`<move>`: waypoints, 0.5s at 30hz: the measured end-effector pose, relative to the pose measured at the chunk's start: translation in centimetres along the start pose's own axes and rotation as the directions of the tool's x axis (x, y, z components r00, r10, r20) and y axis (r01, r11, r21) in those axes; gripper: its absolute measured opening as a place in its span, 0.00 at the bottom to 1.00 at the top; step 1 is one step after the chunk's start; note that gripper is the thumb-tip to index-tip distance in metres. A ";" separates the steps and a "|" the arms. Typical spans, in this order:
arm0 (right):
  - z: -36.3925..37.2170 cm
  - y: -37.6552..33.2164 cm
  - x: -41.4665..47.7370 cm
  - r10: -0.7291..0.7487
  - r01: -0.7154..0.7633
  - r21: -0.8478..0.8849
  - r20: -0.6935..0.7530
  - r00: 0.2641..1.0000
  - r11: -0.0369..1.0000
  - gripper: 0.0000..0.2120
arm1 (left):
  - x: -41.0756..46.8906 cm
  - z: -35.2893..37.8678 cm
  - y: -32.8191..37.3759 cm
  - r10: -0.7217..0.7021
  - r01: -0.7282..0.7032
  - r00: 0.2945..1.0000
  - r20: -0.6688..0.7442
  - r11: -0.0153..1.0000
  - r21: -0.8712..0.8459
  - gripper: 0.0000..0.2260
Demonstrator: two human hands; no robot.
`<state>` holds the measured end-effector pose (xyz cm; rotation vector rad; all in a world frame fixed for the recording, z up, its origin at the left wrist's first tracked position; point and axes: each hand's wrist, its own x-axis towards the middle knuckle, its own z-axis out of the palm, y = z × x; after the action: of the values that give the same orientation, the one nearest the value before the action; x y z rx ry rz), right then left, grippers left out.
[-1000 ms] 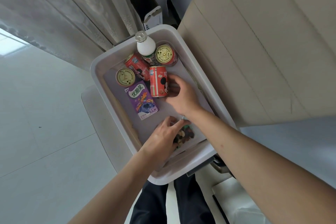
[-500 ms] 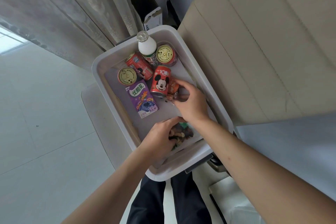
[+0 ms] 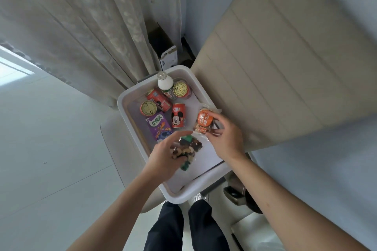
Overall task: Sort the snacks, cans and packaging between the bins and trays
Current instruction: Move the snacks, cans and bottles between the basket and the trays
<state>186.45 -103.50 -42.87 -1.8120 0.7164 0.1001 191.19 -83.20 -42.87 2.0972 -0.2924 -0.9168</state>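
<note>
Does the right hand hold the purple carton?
No, the right hand pinches an orange snack packet, while the purple carton lies flat in the white bin.

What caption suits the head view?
Left hand grips a clear nut packet; right hand holds an orange-labelled snack packet over the white plastic bin.

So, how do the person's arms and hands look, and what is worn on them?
Both are bare. The left arm and right arm show no sleeve up to the picture's edge. The left hand and right hand wear no glove, and no watch or bracelet shows at the wrists. Rings are too small to tell.
</note>
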 end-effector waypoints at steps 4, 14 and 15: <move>-2.5 -4.5 -2.3 -0.071 0.072 0.011 -0.040 0.997 0.997 0.32 | -2.0 -3.1 3.5 0.056 -0.059 0.998 -0.041 0.994 -0.087 0.36; -7.1 -19.2 -10.6 -0.328 0.338 0.030 -0.174 0.929 0.941 0.30 | -8.8 -13.5 15.3 0.217 -0.276 0.936 -0.278 0.941 -0.196 0.33; -7.4 -20.7 -11.4 -0.350 0.365 0.051 -0.184 0.918 0.930 0.30 | -9.6 -14.5 16.4 0.227 -0.291 0.927 -0.298 0.937 -0.194 0.33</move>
<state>185.82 -101.46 -18.17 -1.8557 0.4874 -0.3295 196.20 -80.60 -19.62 1.8789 -0.2947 -0.4722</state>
